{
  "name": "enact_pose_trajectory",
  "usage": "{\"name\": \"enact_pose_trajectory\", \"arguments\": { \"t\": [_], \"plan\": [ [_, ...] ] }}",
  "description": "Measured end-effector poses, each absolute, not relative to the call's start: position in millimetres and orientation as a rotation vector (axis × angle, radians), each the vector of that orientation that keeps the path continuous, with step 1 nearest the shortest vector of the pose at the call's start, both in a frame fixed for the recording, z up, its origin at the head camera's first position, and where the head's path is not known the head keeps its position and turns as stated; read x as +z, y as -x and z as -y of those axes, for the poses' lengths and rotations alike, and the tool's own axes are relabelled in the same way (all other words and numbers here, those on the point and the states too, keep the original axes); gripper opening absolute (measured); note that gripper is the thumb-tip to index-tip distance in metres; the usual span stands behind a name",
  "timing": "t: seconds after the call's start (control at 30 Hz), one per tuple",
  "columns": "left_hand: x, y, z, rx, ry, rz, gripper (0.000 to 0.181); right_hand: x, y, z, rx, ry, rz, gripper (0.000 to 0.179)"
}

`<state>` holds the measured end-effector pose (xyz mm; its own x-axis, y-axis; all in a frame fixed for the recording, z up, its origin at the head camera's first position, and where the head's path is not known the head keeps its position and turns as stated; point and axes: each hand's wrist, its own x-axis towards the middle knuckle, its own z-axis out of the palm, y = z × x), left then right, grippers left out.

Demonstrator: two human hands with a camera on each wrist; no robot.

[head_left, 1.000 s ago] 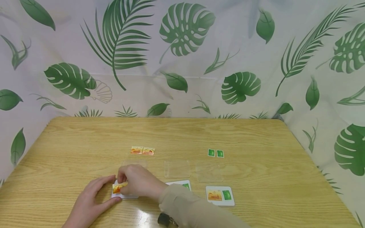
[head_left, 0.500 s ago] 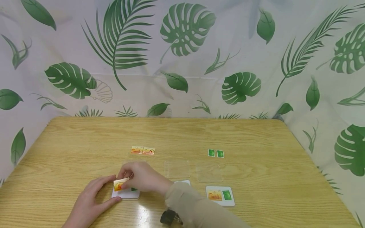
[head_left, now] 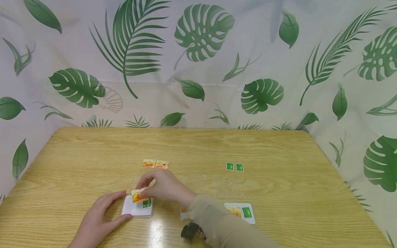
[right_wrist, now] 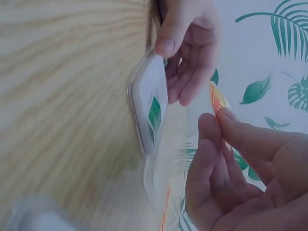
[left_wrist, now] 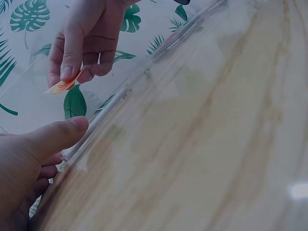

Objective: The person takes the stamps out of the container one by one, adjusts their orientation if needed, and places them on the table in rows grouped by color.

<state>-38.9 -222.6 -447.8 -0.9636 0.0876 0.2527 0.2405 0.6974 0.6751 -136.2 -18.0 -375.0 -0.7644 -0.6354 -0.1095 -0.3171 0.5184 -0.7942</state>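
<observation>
In the head view my right hand pinches an orange stamp between thumb and fingertips. It holds the stamp tilted, raised above a shallow white box with rounded corners. A green stamp lies at the right side of this box. My left hand holds the box at its left end, thumb at the near corner and fingers at the far corner. From the right wrist view, the left thumb sits on the box's rim, and the pinched orange stamp appears nearly edge-on.
Two orange stamps and two green stamps lie farther back. Clear lids rest behind the boxes. A second white box is partly hidden by the right sleeve. Another box at right bears an orange and a green stamp.
My right hand has lifted the orange stamp and moved it rightward and back, uncovering the white box's left part and its green stamp. The left hand has stayed in place.
</observation>
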Motion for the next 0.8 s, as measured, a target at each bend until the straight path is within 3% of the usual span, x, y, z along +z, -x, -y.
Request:
{"name": "enact_pose_trajectory", "arguments": {
  "t": [0.8],
  "plan": [
    [-450.3,40.4,222.0,-1.014,0.270,2.692,0.061,-377.7,187.6,-23.2,-1.193,0.483,-2.481,0.004]
  ]
}}
